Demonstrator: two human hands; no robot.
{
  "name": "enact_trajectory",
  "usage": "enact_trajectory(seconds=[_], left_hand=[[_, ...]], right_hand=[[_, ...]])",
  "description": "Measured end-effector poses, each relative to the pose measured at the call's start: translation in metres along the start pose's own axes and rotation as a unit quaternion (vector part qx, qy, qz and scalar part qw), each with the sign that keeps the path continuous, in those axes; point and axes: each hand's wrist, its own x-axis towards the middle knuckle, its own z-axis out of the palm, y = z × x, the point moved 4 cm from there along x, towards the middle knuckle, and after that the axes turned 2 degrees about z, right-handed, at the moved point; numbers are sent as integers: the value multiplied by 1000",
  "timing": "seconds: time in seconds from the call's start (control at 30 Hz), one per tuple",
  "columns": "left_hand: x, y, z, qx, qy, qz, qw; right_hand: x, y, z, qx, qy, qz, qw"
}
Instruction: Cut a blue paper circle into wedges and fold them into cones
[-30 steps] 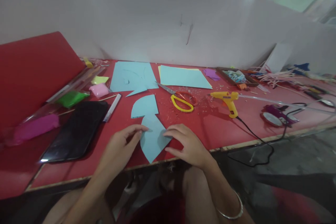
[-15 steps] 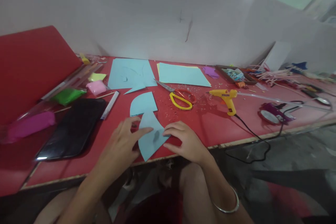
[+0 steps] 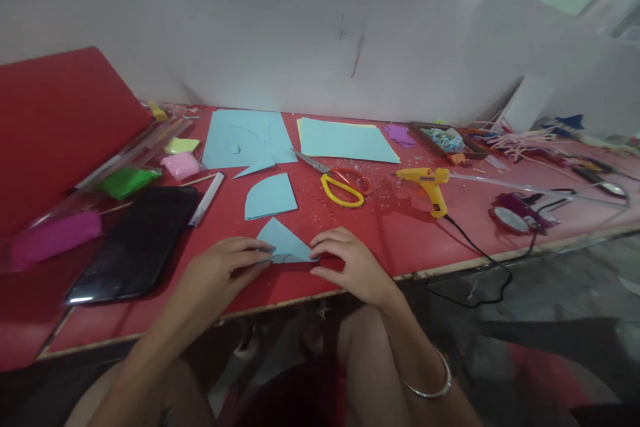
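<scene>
Near the table's front edge lies a light blue piece of paper (image 3: pixel 284 240), a fold or curl running along its near side. My left hand (image 3: pixel 227 267) pinches its left end between thumb and fingers. At the right corner, the thumb and fingers of my right hand (image 3: pixel 350 263) close on the same piece. Just beyond it is a quarter-round blue paper piece (image 3: pixel 271 197), which neither hand touches. Scissors (image 3: pixel 343 190) with one yellow and one red handle loop lie to the right of that, blades pointing up and left.
A yellow glue gun (image 3: pixel 427 185) with a black cord rests at right. Blue sheets (image 3: pixel 347 140) lie at the back. On the left are a black tablet-like slab (image 3: pixel 135 243), a white marker-like stick (image 3: pixel 207 200) and several bright packets. A small tray (image 3: pixel 447 141) holds scraps.
The blue paper went from lying flat and broad to folded over, now a smaller triangle. My left hand shifted left and down to its edge; my right hand stayed near the right corner.
</scene>
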Motion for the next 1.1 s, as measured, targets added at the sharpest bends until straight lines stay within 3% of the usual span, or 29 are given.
enact_trajectory(seconds=[0.17,0.27,0.43,0.73,1.1], left_hand=[[0,3,-3,7,-14,27,1000],[1,11,0,46,-8,72,996],[4,16,7,44,-22,89,995],[6,13,5,-9,-10,61,998],[4,15,4,30,-8,-18,999]], right_hand=[[-2,0,-1,12,32,8,999],[-2,0,-2,22,26,1,999],[-1,-1,-4,32,16,1,999],[0,0,-5,12,24,37,999],[0,-6,1,-52,35,70,996]])
